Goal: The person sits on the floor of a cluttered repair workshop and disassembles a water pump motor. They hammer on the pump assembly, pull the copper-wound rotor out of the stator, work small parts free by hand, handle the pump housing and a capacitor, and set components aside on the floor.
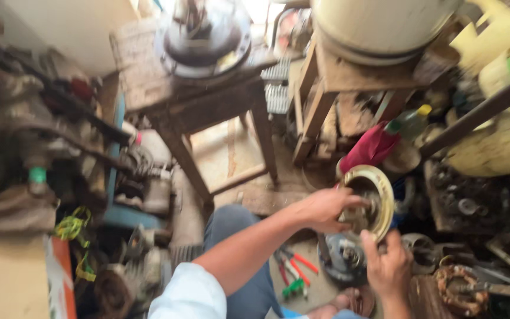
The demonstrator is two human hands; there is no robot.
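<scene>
I hold a round metal motor housing [379, 195] with a yellowish rim in front of me, tilted toward the camera. My left hand [326, 208] reaches into its open centre and grips the inner part. My right hand [388, 266] holds the lower rim from below. The frame is motion-blurred. Below the housing on the floor lies a dark round motor part [345, 260], and beside it pliers with red and green handles [293, 272].
A wooden stool [208, 100] carrying a round fan motor [205, 35] stands ahead. Another wooden stand [349, 77] holds a large white drum [379, 23]. Motor parts, a copper winding [458, 289] and a green bottle [405, 124] crowd the right; machinery clutters the left.
</scene>
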